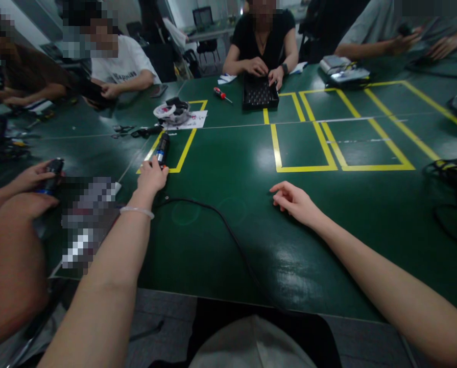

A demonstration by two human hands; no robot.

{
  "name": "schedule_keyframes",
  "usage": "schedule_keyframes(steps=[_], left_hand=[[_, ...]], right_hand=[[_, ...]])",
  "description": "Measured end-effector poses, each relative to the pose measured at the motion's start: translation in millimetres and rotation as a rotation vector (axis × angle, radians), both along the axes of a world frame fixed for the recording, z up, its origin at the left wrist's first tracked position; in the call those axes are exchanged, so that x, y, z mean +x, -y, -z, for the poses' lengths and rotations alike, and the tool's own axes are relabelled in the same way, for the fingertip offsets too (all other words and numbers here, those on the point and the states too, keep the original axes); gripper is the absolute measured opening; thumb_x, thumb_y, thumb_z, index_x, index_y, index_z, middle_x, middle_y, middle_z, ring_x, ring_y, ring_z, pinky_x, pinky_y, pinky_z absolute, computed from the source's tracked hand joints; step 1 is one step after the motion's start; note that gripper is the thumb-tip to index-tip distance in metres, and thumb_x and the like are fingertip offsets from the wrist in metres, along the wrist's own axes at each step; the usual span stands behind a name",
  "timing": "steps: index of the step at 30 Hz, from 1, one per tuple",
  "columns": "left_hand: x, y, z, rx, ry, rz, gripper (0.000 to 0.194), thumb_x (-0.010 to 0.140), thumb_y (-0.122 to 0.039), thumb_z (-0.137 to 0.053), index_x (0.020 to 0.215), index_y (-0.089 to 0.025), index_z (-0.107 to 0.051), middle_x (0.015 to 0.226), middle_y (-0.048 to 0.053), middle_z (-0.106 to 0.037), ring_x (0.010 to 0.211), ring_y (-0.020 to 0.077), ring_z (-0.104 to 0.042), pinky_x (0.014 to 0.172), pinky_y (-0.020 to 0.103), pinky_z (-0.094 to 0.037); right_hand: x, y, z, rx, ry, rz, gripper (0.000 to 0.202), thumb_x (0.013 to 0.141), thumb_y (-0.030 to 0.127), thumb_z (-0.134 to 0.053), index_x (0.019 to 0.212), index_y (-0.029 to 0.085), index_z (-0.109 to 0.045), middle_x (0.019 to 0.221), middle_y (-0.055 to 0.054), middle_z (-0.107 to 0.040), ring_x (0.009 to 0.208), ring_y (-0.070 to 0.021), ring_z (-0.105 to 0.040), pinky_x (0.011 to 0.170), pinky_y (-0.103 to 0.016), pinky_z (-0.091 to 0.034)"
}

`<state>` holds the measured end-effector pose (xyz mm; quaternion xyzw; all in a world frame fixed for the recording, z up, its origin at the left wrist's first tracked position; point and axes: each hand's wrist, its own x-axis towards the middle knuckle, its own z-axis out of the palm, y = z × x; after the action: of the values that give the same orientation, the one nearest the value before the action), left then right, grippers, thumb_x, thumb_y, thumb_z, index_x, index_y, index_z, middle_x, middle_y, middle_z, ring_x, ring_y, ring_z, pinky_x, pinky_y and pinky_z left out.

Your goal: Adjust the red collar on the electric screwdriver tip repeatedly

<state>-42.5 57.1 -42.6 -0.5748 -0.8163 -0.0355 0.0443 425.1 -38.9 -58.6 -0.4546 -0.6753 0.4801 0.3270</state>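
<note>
My left hand (152,175) reaches forward over the table, its fingers closed around the near end of a black flashlight-like cylinder (162,145) with a blue band. A small orange-red part shows beside my fingers. The cylinder lies within a yellow-taped rectangle, pointing away from me. My right hand (291,202) hovers or rests over the green tabletop (228,168), holding nothing, its fingers loosely bent and apart. A black cable (220,214) runs from near my left wrist toward the table's front edge.
A white tape roll (165,111) lies with other items on paper beyond my left hand. Further back are a red screwdriver (221,94) and a black tray (261,94) handled by a person opposite. A neighbour's hand (32,176) holds a similar cylinder at left. Cables (452,171) lie right.
</note>
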Motion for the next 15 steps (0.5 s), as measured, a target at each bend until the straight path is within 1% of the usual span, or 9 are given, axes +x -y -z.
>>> schedule_keyframes(steps=[7,9,12,15], left_hand=[[2.5,6.3,-0.6,0.021,-0.034,0.005,0.078,0.091,-0.055,-0.048,0.152,-0.01,-0.031,0.143,0.028,-0.042,0.129,0.0456,-0.046,0.097,0.056,-0.045],[4.9,8.2,-1.3,0.059,-0.032,-0.009,0.071,0.093,-0.052,-0.043,0.151,-0.011,-0.035,0.139,0.027,-0.046,0.126,0.0448,-0.048,0.094,0.056,-0.046],[10.0,10.4,-3.0,0.103,-0.01,-0.034,0.059,0.099,-0.044,-0.03,0.148,-0.011,-0.04,0.134,0.028,-0.049,0.121,0.0427,-0.053,0.091,0.056,-0.047],[15.8,11.8,-5.5,0.116,0.003,-0.051,0.056,0.1,-0.04,-0.027,0.144,-0.011,-0.044,0.133,0.028,-0.05,0.119,0.0423,-0.054,0.09,0.056,-0.047]], right_hand=[[0.2,0.7,1.6,-0.007,-0.008,-0.008,0.026,0.091,0.035,-0.056,0.109,0.017,-0.057,0.078,-0.002,-0.062,0.06,-0.0127,-0.054,0.051,-0.025,-0.041],[0.1,0.6,2.7,0.0,-0.012,-0.011,0.026,0.091,0.035,-0.056,0.109,0.017,-0.057,0.079,-0.001,-0.062,0.06,-0.0127,-0.055,0.051,-0.025,-0.041],[-0.4,0.3,3.6,0.015,-0.011,-0.01,0.023,0.091,0.034,-0.056,0.107,0.017,-0.057,0.078,-0.001,-0.062,0.06,-0.0122,-0.054,0.054,-0.026,-0.042],[-0.8,-0.3,3.3,0.018,-0.007,-0.006,0.022,0.091,0.033,-0.056,0.106,0.017,-0.058,0.077,-0.001,-0.062,0.059,-0.0121,-0.055,0.055,-0.026,-0.042]])
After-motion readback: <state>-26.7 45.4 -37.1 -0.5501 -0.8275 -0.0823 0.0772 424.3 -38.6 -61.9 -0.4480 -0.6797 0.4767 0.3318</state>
